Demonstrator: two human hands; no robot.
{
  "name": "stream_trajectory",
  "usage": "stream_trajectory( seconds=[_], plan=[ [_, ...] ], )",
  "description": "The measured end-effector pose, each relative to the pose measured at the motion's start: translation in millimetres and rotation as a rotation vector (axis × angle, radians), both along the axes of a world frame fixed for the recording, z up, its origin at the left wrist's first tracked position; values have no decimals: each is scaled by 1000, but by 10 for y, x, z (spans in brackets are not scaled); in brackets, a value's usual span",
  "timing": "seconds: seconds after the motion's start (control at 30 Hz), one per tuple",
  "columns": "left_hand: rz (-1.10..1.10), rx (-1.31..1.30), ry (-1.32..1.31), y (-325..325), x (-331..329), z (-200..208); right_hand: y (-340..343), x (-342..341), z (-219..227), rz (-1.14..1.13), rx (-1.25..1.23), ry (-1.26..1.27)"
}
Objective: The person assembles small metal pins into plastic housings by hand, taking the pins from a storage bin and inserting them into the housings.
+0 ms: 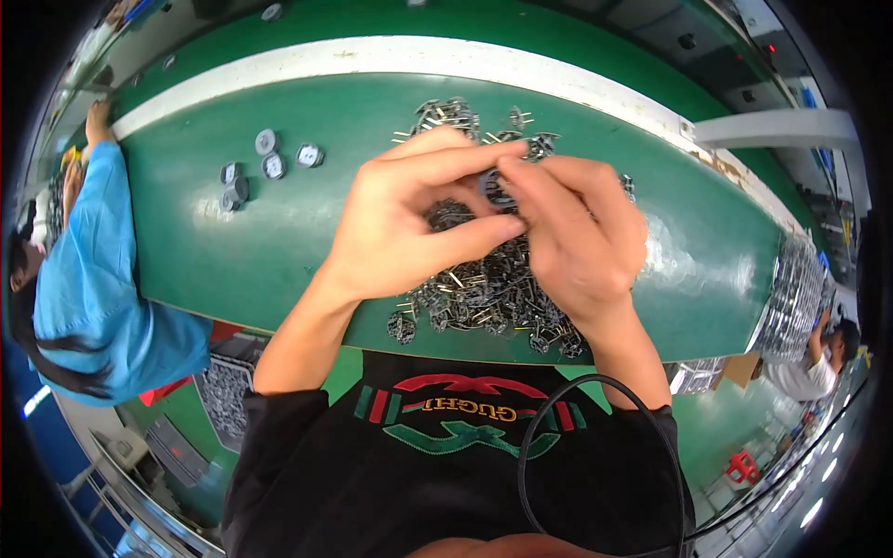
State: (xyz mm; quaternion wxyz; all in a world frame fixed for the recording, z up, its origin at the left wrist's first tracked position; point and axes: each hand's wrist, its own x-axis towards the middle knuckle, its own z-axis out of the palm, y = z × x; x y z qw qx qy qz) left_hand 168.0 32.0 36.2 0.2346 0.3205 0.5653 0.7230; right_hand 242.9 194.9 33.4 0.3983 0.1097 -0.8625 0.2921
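Holding a small dark round part (pixel 498 190) up between both hands, above the desk (pixel 279 265) and over the pile of dark pinned pieces (pixel 493 290). With right hand (pixel 588 228), apparently pinching the part at its right side with the fingertips (actual contact mostly hidden by the fingers). With left hand (pixel 383 212), curving forefinger and thumb in a wide C around the part, tips apart; cannot tell if pressing on it or only steadying, so no call on that grip.

To handle this well, probably best to hold by the rim and leave any thin pins untouched. Press evenly, square to the part, not from one side (easy to tilt something this small). Open the left fingers a little for a clear look before adding force. Stay low over the pile, to lose less in case of a slip, and avoid brushing the pieces underneath with the heel of either hand.

Also on the desk: a handful of grey round caps (pixel 273 166), off to the left, well apart from the hands; one stray piece (pixel 401 326) near the front edge, left of the pile. At far left, a co-worker's blue sleeve (pixel 100 205) (not near the pile).
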Motion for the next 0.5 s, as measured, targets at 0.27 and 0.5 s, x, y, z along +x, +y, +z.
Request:
stream_trajectory(
  seconds=[0.27,0.5],
  plan=[
    [291,-328,99,-258,-213,184,779,70,82,17,-69,-355],
    [381,-551,191,147,-1404,60,1581,290,-164,89,-56,-791]
  ],
)
